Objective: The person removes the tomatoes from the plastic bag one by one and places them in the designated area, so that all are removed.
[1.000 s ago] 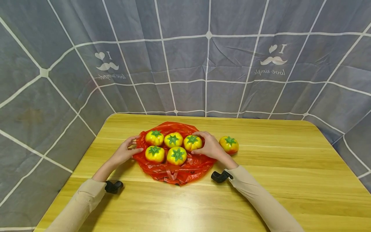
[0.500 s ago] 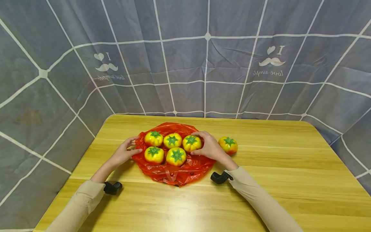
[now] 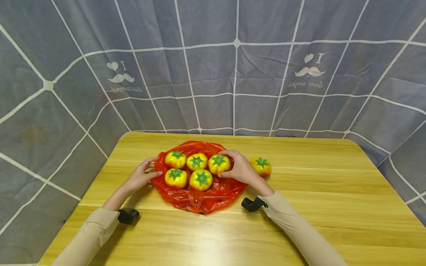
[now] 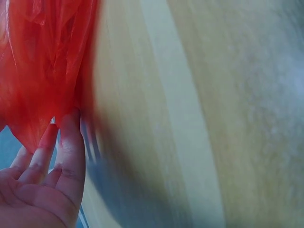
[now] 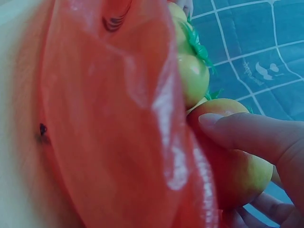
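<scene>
A red plastic bag (image 3: pixel 213 201) lies spread open on the table, with several yellow-red tomatoes (image 3: pixel 201 180) with green leafy tops sitting in it in two rows. My right hand (image 3: pixel 241 170) grips the tomato (image 3: pixel 217 165) at the right end of the back row. In the right wrist view, the thumb presses on that tomato (image 5: pixel 232 175) and the other fingers go round its far side. My left hand (image 3: pixel 138 177) touches the bag's left edge, its fingers fairly straight and thumb apart. The left wrist view shows the fingertips against the bag (image 4: pixel 42 71).
One more tomato (image 3: pixel 261 167) lies on the wooden table (image 3: pixel 316 184), outside the bag and just right of my right hand. A grey curtain (image 3: pixel 216 74) with white grid lines hangs behind the table and along both sides.
The head view has shifted slightly, so the scene sits a little further left and lower. Both hands keep their places at the bag and the tomato.
</scene>
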Demonstrator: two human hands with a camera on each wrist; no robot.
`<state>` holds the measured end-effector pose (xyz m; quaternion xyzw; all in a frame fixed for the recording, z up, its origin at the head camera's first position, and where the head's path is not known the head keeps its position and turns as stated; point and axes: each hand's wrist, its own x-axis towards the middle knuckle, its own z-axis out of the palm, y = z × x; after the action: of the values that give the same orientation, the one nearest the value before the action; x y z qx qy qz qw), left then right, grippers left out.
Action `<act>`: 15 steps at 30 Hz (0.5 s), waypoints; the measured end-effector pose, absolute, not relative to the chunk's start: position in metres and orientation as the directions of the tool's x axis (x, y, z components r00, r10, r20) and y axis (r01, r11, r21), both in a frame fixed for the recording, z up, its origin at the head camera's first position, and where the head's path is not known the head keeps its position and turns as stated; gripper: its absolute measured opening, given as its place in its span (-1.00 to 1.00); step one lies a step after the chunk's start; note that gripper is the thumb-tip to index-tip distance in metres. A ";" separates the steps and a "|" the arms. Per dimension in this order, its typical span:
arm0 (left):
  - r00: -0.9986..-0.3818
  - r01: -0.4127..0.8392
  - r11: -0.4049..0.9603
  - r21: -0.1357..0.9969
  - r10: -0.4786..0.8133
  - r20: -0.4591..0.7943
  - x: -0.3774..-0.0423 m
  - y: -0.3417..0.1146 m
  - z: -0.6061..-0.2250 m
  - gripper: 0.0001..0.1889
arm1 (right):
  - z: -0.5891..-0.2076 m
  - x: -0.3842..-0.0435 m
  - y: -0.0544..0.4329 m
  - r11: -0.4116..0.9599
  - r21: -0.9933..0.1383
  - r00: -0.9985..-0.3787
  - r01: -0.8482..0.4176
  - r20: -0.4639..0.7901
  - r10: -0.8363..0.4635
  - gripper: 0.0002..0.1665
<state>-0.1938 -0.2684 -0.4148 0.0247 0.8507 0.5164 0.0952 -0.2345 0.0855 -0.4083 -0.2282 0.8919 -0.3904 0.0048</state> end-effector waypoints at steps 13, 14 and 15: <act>-0.981 -0.051 0.481 0.875 0.138 -0.133 -0.194 -0.268 -0.415 -0.33 | -0.396 -0.227 0.087 0.552 -0.711 -0.881 -0.436 0.213 -0.422 -0.21; -0.981 -0.051 0.481 0.875 0.139 -0.134 -0.194 -0.268 -0.415 -0.33 | -0.395 -0.226 0.087 0.553 -0.708 -0.880 -0.440 0.216 -0.423 -0.21; -0.981 -0.053 0.480 0.876 0.138 -0.136 -0.194 -0.268 -0.415 -0.33 | -0.394 -0.225 0.087 0.555 -0.706 -0.880 -0.440 0.215 -0.423 -0.21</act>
<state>-0.1938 -0.2679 -0.4150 0.0249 0.8550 0.5094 0.0941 -0.2254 0.0874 -0.3943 -0.2446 0.8818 -0.4031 -0.0103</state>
